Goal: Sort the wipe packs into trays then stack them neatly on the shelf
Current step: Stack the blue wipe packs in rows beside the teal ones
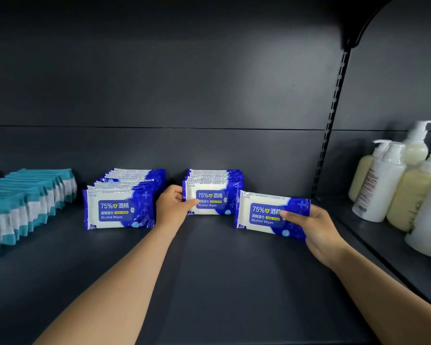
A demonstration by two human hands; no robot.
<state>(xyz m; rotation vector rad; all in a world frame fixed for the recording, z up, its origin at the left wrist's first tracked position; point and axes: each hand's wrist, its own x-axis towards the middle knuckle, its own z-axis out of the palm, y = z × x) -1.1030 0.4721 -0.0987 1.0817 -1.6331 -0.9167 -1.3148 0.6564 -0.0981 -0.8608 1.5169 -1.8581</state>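
My right hand [314, 227], right of centre in the frame, pinches a single alcohol wipe pack [266, 214], thumb across its front. My left hand [173, 205] at centre grips the left edge of the middle row of packs [210, 192] upright on the dark shelf [209, 270]; another row [120, 202] stands just to its left.

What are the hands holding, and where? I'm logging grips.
Right hand grips a loose wipe pack by its right end. Left hand pinches the middle row's front pack at its left edge.
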